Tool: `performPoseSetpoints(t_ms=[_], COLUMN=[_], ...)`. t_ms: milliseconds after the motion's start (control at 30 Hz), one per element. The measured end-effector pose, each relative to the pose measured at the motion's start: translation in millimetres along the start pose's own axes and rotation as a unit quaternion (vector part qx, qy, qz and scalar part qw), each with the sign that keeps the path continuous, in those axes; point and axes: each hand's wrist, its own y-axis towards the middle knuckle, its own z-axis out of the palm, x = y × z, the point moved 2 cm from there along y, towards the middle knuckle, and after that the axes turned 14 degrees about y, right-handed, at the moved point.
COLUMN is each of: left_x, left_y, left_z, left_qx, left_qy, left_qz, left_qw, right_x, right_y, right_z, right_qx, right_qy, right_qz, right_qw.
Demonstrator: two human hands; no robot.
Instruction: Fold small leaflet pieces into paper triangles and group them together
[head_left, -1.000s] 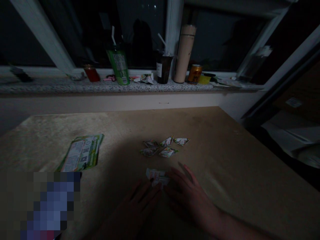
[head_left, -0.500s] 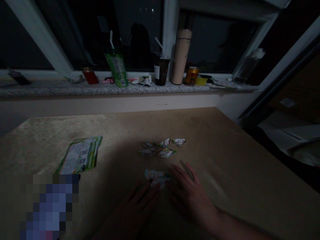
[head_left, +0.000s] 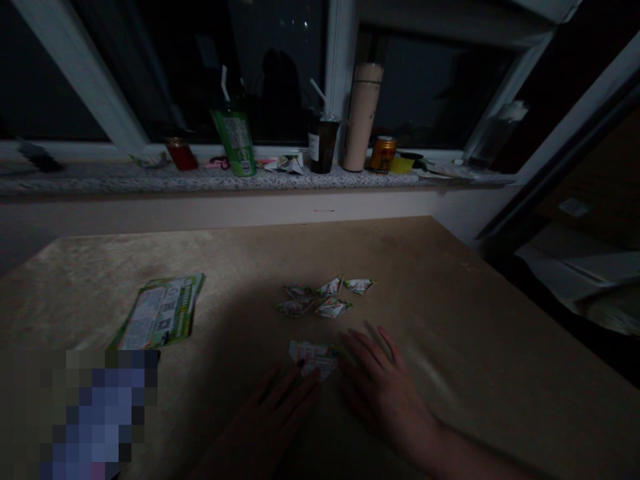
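Observation:
A small piece of printed green-and-white wrapper (head_left: pixel 314 357) lies on the table between my hands. My left hand (head_left: pixel 283 410) is in shadow below it, its fingers stretched out with the tips at the wrapper's lower edge. Just to the right, my right hand (head_left: pixel 383 380) lies palm down with spread fingers, its fingertips close to the wrapper's right edge; whether they touch it I cannot tell. Beyond my hands sit several small folded triangular wrappers (head_left: pixel 334 307) in a loose group.
To the left lies a stack of flat green printed packets (head_left: pixel 159 310); a blurred-out bluish shape (head_left: pixel 103 413) is below it. Along the stone windowsill (head_left: pixel 280 181) stand a green cup (head_left: pixel 236 140), a dark cup (head_left: pixel 323 143), a pink thermos (head_left: pixel 363 120) and an orange can (head_left: pixel 383 155).
My right hand has shifted slightly to the right, and a little more of the wrapper's right side shows. My left hand has hardly moved.

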Motion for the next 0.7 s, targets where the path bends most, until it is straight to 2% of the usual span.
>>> performPoseSetpoints(t_ms=[200,433,567,700], left_x=[2.2,0.0,2.5,3.1], left_y=[1.1,-2.6,-2.4,-0.6], left_z=[11.8,2.3,5.7,6.2], left_qx=[-0.010,-0.048,-0.067,-0.065], left_qy=[0.004,0.003,-0.010,-0.011], left_qz=[0.009,0.001,-0.001,0.006], left_qw=[1.000,0.999,0.998,0.998], right_x=[-0.6,-0.2,-5.1,-10.7], right_y=[-0.5,2.1,7.3,14.2], right_z=[1.4,-0.2,-3.0,-3.6], right_qx=[-0.006,-0.013,0.037,0.133], right_qy=[0.004,0.034,0.092,0.125], right_qz=[-0.001,-0.018,-0.032,-0.065], right_qw=[1.000,0.999,0.995,0.981])
